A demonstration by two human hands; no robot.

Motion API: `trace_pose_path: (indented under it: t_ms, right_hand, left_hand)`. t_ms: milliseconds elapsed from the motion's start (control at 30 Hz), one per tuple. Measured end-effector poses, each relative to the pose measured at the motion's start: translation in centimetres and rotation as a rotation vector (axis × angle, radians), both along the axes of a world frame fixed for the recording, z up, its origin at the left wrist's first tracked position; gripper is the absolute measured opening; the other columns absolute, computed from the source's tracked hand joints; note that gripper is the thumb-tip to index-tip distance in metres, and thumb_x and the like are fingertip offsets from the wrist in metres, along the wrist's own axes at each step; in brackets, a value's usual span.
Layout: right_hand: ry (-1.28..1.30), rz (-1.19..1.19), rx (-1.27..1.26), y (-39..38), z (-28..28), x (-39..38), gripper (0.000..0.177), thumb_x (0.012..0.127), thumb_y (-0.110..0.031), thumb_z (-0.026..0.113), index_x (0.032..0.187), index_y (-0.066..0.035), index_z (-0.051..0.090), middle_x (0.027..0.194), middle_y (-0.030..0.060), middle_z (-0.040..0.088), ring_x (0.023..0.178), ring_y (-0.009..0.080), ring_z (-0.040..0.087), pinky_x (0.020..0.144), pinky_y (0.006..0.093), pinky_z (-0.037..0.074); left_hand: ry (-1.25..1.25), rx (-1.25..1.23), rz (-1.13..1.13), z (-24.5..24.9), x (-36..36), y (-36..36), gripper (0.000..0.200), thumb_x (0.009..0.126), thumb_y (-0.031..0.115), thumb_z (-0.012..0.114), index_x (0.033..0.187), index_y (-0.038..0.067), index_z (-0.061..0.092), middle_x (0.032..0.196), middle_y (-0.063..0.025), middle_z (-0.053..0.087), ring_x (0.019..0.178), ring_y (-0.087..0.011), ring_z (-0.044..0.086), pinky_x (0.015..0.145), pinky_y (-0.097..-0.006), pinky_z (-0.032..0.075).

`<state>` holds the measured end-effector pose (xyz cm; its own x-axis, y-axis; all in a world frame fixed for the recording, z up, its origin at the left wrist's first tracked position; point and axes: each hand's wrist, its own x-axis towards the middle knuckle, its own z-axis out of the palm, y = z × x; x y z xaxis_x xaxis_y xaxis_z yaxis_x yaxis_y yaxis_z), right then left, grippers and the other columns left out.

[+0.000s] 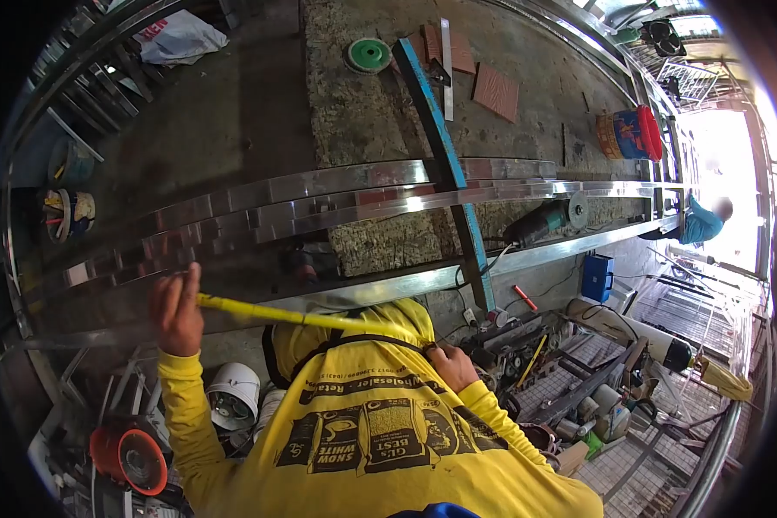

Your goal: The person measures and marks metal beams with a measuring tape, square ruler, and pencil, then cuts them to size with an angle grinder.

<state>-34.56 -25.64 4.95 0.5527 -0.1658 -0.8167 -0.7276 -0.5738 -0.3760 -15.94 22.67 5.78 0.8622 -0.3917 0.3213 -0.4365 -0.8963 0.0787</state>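
Observation:
My left hand (pixel 179 311) is raised at the left, closed on one end of a yellow tape measure (pixel 276 312). Its blade stretches across in front of my yellow shirt to my right hand (pixel 451 364), which is closed at my waist by the blade's other end. The case is not clearly visible. Beyond my hands, long shiny metal tubes (pixel 345 205) run side by side over a rough wooden bench (pixel 354 121). A blue bar (pixel 436 129) lies crosswise at the tubes.
On the bench are an angle grinder (pixel 535 226), a green disc (pixel 369 56), a metal square (pixel 446 69), reddish tiles (pixel 495 92) and a bucket (pixel 626 135). A white bucket (pixel 233 393) and orange round object (pixel 138 460) stand lower left. Another person (pixel 704 220) is at far right.

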Motion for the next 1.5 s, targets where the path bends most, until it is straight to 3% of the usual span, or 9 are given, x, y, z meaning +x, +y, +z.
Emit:
trace_pose_path:
  t_ms: [400,700,867,933,1000,1133,1267,1433,1500]
  right_hand:
    - [-0.037,0.028,-0.146,3.4,-0.9,-3.6,0.065,0.095,-0.051,0.051,0.109,0.010,0.069,0.108,0.0353,0.066,0.104,0.0486,0.062,0.094,0.0525,0.048]
    - [-0.031,-0.037,-0.143,7.8,1.6,-3.4,0.070,0.098,-0.056,0.051,0.125,0.007,0.067,0.118,0.0318,0.065,0.115,0.0459,0.058,0.104,0.0496,0.044]
    - [-0.073,0.018,-0.115,7.7,0.1,-5.6,0.066,0.098,-0.053,0.051,0.123,0.006,0.066,0.121,0.0312,0.065,0.114,0.0453,0.057,0.103,0.0502,0.044]
    - [-0.132,0.115,-0.083,7.9,0.5,-5.9,0.064,0.097,-0.052,0.052,0.120,0.007,0.066,0.121,0.0309,0.065,0.114,0.0450,0.057,0.102,0.0507,0.044]
    - [-0.100,0.000,-0.091,8.7,1.4,-5.6,0.061,0.097,-0.050,0.052,0.116,0.007,0.066,0.120,0.0305,0.064,0.114,0.0446,0.056,0.101,0.0512,0.044]
    - [-0.265,0.090,-0.138,9.1,-0.2,-8.0,0.059,0.096,-0.047,0.055,0.112,0.008,0.066,0.119,0.0315,0.064,0.113,0.0457,0.057,0.100,0.0522,0.044]
    - [-0.088,-0.220,-0.202,11.5,1.2,-6.8,0.069,0.097,-0.056,0.059,0.132,0.004,0.063,0.127,0.0325,0.059,0.122,0.0457,0.058,0.107,0.0473,0.045]
    - [-0.152,-0.474,-0.221,13.9,2.9,-6.7,0.081,0.099,-0.066,0.054,0.142,0.003,0.058,0.123,0.0295,0.057,0.109,0.0443,0.059,0.101,0.0476,0.046]
    - [-0.104,-0.486,-0.191,14.0,3.5,-6.3,0.080,0.101,-0.066,0.053,0.145,0.001,0.056,0.132,0.0295,0.056,0.122,0.0448,0.056,0.107,0.0488,0.044]
  left_hand:
    - [0.145,0.344,-0.007,6.9,4.1,14.0,0.053,0.090,0.004,0.071,0.142,0.016,0.067,0.117,-0.0092,0.070,0.113,-0.0275,0.066,0.103,-0.0452,0.050]
    - [-0.115,0.559,-0.077,14.1,10.2,19.2,0.056,0.095,0.001,0.067,0.147,0.021,0.065,0.121,-0.0096,0.069,0.116,-0.0289,0.065,0.103,-0.0434,0.049]
    - [0.109,0.189,-0.134,18.9,14.8,19.2,0.054,0.098,-0.008,0.056,0.147,0.011,0.063,0.132,-0.0115,0.062,0.118,-0.0259,0.063,0.104,-0.0405,0.051]
    - [0.216,0.400,-0.120,20.2,17.0,21.0,0.048,0.109,0.006,0.041,0.156,0.006,0.049,0.155,-0.0118,0.048,0.144,-0.0266,0.044,0.120,-0.0409,0.038]
    - [-0.014,0.602,-0.212,21.7,18.0,19.3,0.057,0.097,-0.012,0.048,0.150,0.007,0.059,0.133,-0.0142,0.059,0.120,-0.0277,0.061,0.103,-0.0339,0.052]
    - [-0.194,0.619,-0.316,25.2,19.0,13.8,0.033,0.095,0.012,0.066,0.124,0.019,0.079,0.107,-0.0077,0.073,0.107,-0.0293,0.067,0.096,-0.0483,0.047]
    - [-0.241,0.602,-0.345,27.3,19.6,13.3,0.044,0.087,0.002,0.064,0.124,0.019,0.080,0.103,-0.0094,0.071,0.105,-0.0326,0.067,0.095,-0.0507,0.047]
    - [-0.291,0.572,-0.345,27.5,19.8,13.0,0.037,0.089,0.007,0.068,0.122,0.018,0.081,0.100,-0.0104,0.069,0.102,-0.0320,0.066,0.095,-0.0501,0.047]
    - [-0.301,0.542,-0.355,27.3,19.7,11.8,0.034,0.091,0.009,0.069,0.121,0.018,0.081,0.098,-0.0102,0.068,0.101,-0.0316,0.066,0.095,-0.0498,0.048]
